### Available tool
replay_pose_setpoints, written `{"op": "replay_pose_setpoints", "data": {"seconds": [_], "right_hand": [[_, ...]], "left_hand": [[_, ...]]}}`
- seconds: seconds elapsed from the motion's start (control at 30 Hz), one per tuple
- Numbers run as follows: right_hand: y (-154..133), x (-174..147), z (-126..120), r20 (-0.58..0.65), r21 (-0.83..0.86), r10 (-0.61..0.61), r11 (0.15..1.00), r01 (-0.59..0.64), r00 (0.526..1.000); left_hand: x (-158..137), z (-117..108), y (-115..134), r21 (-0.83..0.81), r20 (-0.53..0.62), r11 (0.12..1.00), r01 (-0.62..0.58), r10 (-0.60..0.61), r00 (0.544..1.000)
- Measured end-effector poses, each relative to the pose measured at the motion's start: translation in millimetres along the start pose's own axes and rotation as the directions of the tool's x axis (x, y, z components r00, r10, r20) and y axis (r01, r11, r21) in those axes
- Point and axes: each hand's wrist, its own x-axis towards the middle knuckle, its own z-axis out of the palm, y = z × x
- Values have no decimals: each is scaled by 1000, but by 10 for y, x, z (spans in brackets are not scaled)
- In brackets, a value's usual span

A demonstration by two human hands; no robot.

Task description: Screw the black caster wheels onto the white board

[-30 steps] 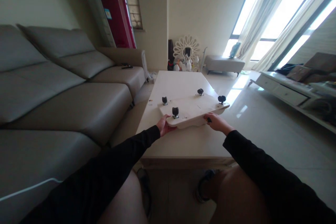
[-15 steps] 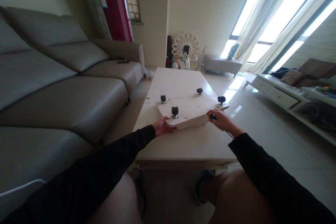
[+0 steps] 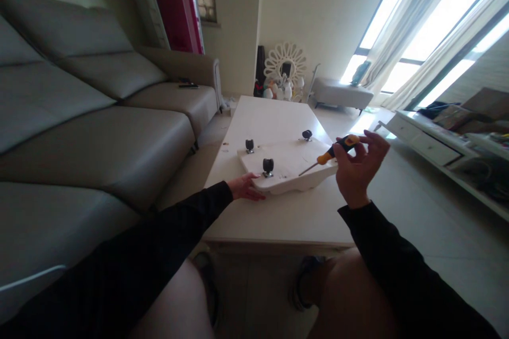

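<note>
A white board [image 3: 284, 163] with a shaped edge lies on the white table, black caster wheels standing up from it. Three show: the near-left caster [image 3: 268, 166], the far-left caster [image 3: 249, 145] and the far-right caster [image 3: 307, 135]. My right hand hides the near-right corner. My left hand [image 3: 245, 187] grips the board's near-left corner, thumb on top and fingers at the edge below. Raised over the board's right side, my right hand [image 3: 360, 167] holds a yellow-and-black screwdriver [image 3: 326, 157] by its handle. Its shaft slants down to the left over the board.
The long white table [image 3: 274, 222] stands between my knees and the far wall. A grey sofa [image 3: 131, 137] runs along the left. To the right is a low white cabinet [image 3: 427, 140] with things on it. A grey bench [image 3: 342, 92] and a petal-framed mirror [image 3: 285, 66] are at the back.
My right hand has risen from the board's near-right edge and turned the screwdriver so its shaft points left and down. My left hand stays at the board's corner. The view has shifted slightly.
</note>
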Motion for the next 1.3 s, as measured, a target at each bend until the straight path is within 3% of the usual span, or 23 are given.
{"op": "replay_pose_setpoints", "data": {"seconds": [0.17,0.27,0.37,0.5,0.6,0.73,0.87,1.07,1.3], "right_hand": [[56,-25,165,76,-48,149,988,-145,986],[117,-40,225,53,-49,215,976,-212,975],[102,-53,281,48,-20,238,971,-238,970],[14,-85,359,91,85,253,962,-260,963],[-34,-119,409,143,71,268,958,-280,953],[-95,-168,465,217,42,223,971,-237,950],[-179,-196,496,246,126,119,980,-154,962],[-239,-176,472,176,222,94,966,-132,980],[-221,-147,438,139,236,60,967,-91,988]], "left_hand": [[29,-121,-64,213,-36,977,14,-7,999],[-10,-188,-73,354,-50,934,-39,61,997],[-41,-230,-70,413,-30,905,-105,129,991],[-53,-252,-58,438,-3,889,-134,151,989],[-74,-276,-21,490,39,858,-152,153,987],[-134,-341,80,591,62,782,-198,201,978],[-191,-395,186,683,73,690,-240,263,962],[-234,-364,237,867,112,431,-251,322,940],[-186,-368,194,874,128,413,-255,312,941]]}}
